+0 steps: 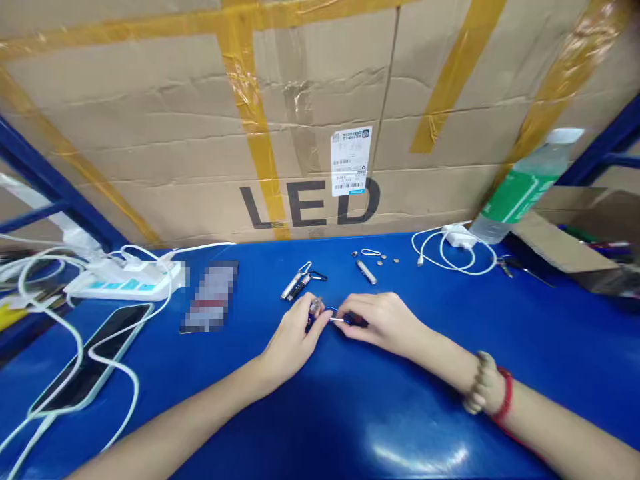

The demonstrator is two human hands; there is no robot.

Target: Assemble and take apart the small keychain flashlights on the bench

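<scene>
My left hand [295, 337] rests on the blue table [350, 413] with its fingers pinched round a small clear and silvery keychain light [315, 307]. My right hand [383, 320] meets it from the right, fingers closed on a thin metal clip or ring [337, 320] at the light's end. Both hands touch at the fingertips. A bead bracelet and a red string [487, 390] circle my right wrist. Just beyond the hands lie two small pen-shaped lights [296, 283], another silver one [367, 271], a wire clip [370, 252] and tiny button cells [387, 261].
A large cardboard box marked LED [310, 133] walls the back. At left are a white power strip [125, 280], white cables, a phone [93, 367] and a blurred dark object [210, 297]. At right lie a white charger with cable [457, 243], a bottle [525, 187] and an open carton [575, 233].
</scene>
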